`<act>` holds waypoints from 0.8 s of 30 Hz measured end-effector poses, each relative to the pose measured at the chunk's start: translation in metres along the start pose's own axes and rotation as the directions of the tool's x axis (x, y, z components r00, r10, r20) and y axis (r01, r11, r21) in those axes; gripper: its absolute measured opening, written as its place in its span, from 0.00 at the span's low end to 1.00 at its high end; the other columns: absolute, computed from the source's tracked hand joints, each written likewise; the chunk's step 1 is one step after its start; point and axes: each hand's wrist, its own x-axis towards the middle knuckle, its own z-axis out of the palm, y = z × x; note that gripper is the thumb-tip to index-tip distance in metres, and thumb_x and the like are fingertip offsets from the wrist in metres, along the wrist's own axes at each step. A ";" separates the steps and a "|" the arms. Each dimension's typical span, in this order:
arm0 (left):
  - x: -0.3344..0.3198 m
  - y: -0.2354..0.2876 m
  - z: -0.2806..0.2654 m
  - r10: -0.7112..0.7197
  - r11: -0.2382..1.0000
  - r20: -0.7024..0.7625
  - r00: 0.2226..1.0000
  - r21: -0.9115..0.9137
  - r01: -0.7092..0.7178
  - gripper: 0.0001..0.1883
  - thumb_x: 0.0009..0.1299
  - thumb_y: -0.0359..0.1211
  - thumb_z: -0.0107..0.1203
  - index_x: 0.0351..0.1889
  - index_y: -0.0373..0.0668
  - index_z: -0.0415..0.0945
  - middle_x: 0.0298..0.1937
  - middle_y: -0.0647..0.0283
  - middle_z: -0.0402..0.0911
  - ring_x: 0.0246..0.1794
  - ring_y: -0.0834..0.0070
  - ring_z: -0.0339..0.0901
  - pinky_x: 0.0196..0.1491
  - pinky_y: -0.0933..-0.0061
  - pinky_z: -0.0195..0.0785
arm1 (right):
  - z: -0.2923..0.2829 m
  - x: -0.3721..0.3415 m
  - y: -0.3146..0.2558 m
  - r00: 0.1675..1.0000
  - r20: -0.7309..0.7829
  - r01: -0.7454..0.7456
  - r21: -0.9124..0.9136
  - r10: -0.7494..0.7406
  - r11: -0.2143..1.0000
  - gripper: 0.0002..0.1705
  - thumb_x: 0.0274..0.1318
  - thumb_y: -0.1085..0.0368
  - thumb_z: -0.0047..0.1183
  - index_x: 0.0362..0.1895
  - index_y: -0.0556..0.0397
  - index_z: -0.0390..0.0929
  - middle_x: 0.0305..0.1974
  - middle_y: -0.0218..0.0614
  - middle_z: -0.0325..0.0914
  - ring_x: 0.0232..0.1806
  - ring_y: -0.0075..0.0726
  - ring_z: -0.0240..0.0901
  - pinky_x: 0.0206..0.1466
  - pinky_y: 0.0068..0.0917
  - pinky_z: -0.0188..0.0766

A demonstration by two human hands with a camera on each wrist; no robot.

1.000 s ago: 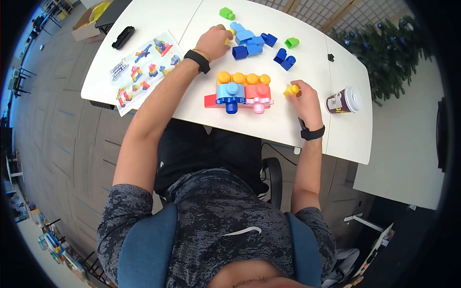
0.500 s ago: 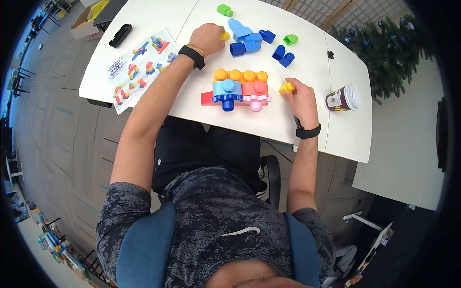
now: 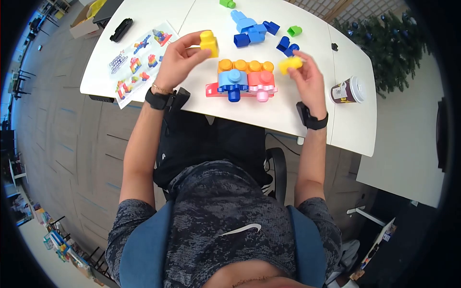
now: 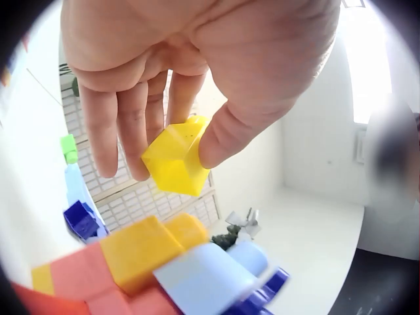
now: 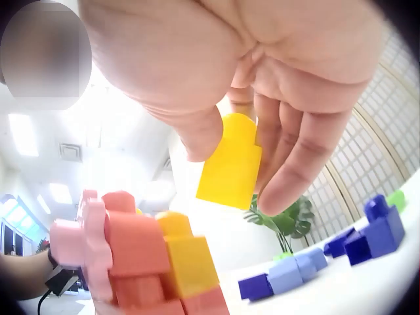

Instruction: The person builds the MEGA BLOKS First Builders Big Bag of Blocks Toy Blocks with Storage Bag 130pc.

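The left hand [image 3: 178, 63] pinches a yellow block [image 3: 209, 43] between thumb and fingers, raised left of the block assembly. In the left wrist view this block [image 4: 178, 159] shows its hollow underside. The right hand [image 3: 310, 82] pinches another yellow block [image 3: 290, 64], held tilted to the right of the assembly; in the right wrist view that block [image 5: 232, 164] has its rounded stud up. Between the hands stands the assembly, with orange blocks [image 3: 247, 66] at the back, a light blue block [image 3: 233, 77] and a pink-red block [image 3: 260, 78] in front, and a red base [image 3: 211, 90].
Light blue blocks [image 3: 246, 25] and dark blue blocks [image 3: 284, 44] lie behind the assembly, with green blocks [image 3: 294, 31] near them. A printed sheet [image 3: 139, 65] and a black object [image 3: 121, 30] are at left, a cup [image 3: 346, 90] at right.
The left hand has come back from the far side with its yellow block, nearer the body. The right hand has moved up and slightly right, its block turned.
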 end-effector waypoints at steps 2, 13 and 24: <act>-0.015 0.018 0.012 0.022 0.999 0.027 0.999 0.049 -0.024 0.26 0.75 0.26 0.65 0.70 0.32 0.74 0.61 0.56 0.84 0.59 0.71 0.85 0.64 0.69 0.79 | 0.005 0.006 -0.025 0.996 0.004 0.085 0.001 -0.085 0.996 0.27 0.70 0.70 0.62 0.71 0.53 0.75 0.48 0.38 0.86 0.46 0.27 0.85 0.51 0.25 0.79; -0.023 0.018 0.034 0.190 0.938 0.071 0.979 0.283 -0.203 0.23 0.71 0.32 0.70 0.63 0.38 0.81 0.54 0.57 0.90 0.55 0.67 0.89 0.62 0.68 0.81 | 0.027 0.012 -0.067 0.939 0.229 0.298 -0.166 -0.257 0.940 0.28 0.63 0.70 0.64 0.68 0.45 0.81 0.49 0.40 0.85 0.44 0.37 0.81 0.52 0.30 0.79; -0.027 0.027 0.040 0.231 0.872 0.104 0.967 0.418 -0.253 0.23 0.73 0.29 0.66 0.65 0.34 0.80 0.54 0.54 0.90 0.56 0.68 0.89 0.63 0.67 0.80 | 0.022 0.010 -0.062 0.935 0.298 0.274 -0.258 -0.194 0.926 0.24 0.65 0.71 0.62 0.65 0.47 0.83 0.52 0.43 0.86 0.47 0.43 0.84 0.53 0.33 0.80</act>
